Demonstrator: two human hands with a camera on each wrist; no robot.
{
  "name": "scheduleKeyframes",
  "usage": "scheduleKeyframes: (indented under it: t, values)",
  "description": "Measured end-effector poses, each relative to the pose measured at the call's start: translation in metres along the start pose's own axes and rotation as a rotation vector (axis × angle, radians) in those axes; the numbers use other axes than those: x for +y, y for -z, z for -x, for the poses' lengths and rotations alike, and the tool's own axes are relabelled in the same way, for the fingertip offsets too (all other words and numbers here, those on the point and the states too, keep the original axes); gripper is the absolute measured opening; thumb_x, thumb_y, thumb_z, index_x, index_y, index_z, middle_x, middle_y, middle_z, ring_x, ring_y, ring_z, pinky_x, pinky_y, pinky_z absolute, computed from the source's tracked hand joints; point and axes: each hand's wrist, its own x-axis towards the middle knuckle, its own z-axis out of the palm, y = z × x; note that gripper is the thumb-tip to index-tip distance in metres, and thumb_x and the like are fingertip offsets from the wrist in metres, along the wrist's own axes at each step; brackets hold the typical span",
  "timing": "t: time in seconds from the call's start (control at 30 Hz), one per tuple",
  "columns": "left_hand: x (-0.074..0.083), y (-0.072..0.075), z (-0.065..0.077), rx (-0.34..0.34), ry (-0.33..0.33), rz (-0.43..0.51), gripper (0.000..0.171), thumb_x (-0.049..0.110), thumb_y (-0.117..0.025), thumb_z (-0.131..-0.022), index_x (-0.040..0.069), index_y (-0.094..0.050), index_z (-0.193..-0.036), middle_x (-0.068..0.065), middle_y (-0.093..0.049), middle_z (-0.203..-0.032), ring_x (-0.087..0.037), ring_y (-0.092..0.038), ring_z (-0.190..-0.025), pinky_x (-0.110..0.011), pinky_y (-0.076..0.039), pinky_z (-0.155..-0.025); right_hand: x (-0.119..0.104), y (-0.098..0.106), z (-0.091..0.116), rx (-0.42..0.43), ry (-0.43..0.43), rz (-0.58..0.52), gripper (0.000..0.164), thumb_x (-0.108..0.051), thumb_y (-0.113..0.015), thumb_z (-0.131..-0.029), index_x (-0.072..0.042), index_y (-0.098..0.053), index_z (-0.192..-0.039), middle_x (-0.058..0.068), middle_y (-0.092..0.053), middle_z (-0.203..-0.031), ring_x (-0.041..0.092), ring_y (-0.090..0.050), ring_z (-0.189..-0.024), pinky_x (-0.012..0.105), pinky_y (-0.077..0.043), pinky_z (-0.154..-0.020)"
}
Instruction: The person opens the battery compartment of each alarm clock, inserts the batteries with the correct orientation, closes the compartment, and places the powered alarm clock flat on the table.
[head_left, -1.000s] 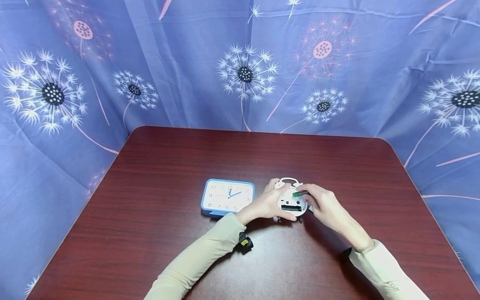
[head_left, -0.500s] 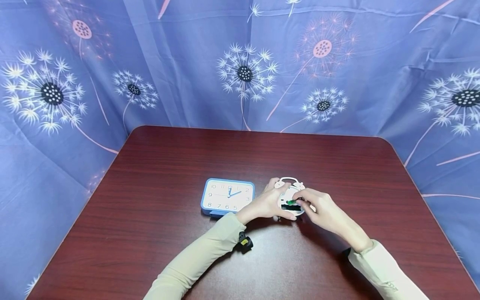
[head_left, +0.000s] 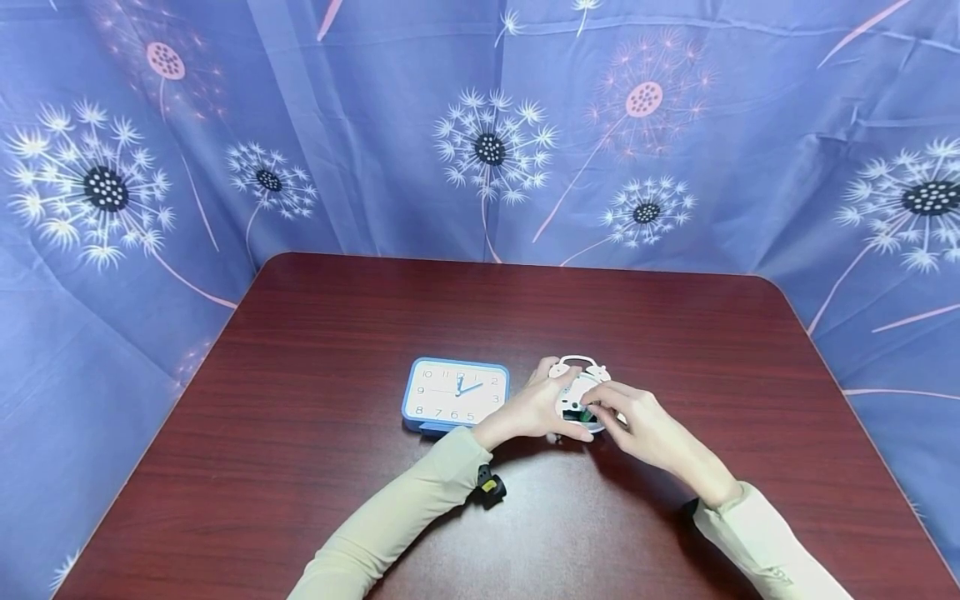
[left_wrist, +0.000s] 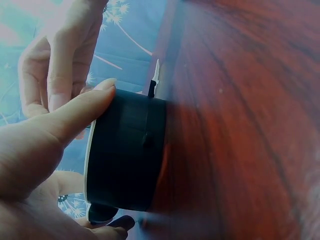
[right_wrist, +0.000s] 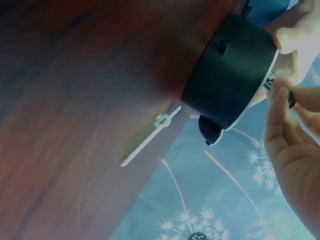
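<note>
A round twin-bell alarm clock [head_left: 572, 392] lies with its white back up, and its side shows dark in both wrist views. Around its left side grips my left hand [head_left: 534, 408], thumb and fingers spread along the rim. Between thumb and fingertips my right hand [head_left: 637, 417] pinches a green and black battery [right_wrist: 292, 99]. One end of it points down into the open battery slot in the clock's back; my fingers hide part of the battery.
Left of the hands a blue rectangular clock [head_left: 456, 392] lies face up. A small white plastic cover [right_wrist: 147, 142] rests on the dark red table [head_left: 337, 333] beside the alarm clock. Behind the table hangs a blue dandelion-print curtain [head_left: 375, 125].
My right hand has brought the battery down and left, from over the clock's upper back to the slot, and tilted it more upright. The left hand keeps its grip.
</note>
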Motion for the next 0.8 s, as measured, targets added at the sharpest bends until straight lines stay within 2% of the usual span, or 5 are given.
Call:
scheduleKeyframes:
  t: [0.27,0.43,0.63,0.8]
  values:
    - [-0.0021,-0.0026,-0.0018,0.014,0.006,0.010,0.102,0.046,-0.084,-0.070,0.012,-0.033,-0.151,-0.014,-0.024,-0.153,-0.023,-0.029,-0.140,-0.035,-0.034,-0.112,-0.0007,-0.0029,0.0013,-0.017,-0.030,-0.013,0.028,0.016,-0.076,-0.066,-0.007,-0.066,-0.079,-0.004,-0.064,-0.073,0.001,-0.053,-0.065,0.009,-0.042,-0.060]
    - [-0.0011,-0.0034,-0.0017,0.000,0.032,0.020,0.103,0.046,-0.084,-0.070,0.015,-0.030,-0.152,-0.012,-0.021,-0.155,-0.024,-0.027,-0.142,-0.036,-0.035,-0.112,-0.0060,-0.0044,-0.0014,-0.031,-0.008,0.052,0.029,0.019,-0.072,-0.065,-0.006,-0.065,-0.078,-0.002,-0.063,-0.074,0.002,-0.053,-0.065,0.011,-0.042,-0.058]
    - [-0.0013,-0.0037,-0.0015,0.007,0.018,0.009,0.102,0.047,-0.083,-0.071,0.014,-0.031,-0.152,-0.015,-0.022,-0.154,-0.026,-0.028,-0.142,-0.037,-0.036,-0.111,-0.0066,0.0000,-0.0031,-0.102,-0.070,0.155,0.028,0.016,-0.075,-0.062,-0.008,-0.069,-0.074,-0.005,-0.065,-0.070,0.004,-0.056,-0.063,0.017,-0.046,-0.058]
    - [-0.0016,-0.0031,-0.0008,0.031,-0.017,-0.002,0.101,0.046,-0.084,-0.070,0.012,-0.033,-0.151,-0.016,-0.027,-0.150,-0.025,-0.033,-0.137,-0.034,-0.037,-0.109,-0.0030,-0.0008,-0.0007,-0.105,-0.161,0.134,0.025,0.011,-0.079,-0.063,-0.009,-0.070,-0.075,-0.002,-0.066,-0.071,0.006,-0.057,-0.064,0.019,-0.047,-0.058]
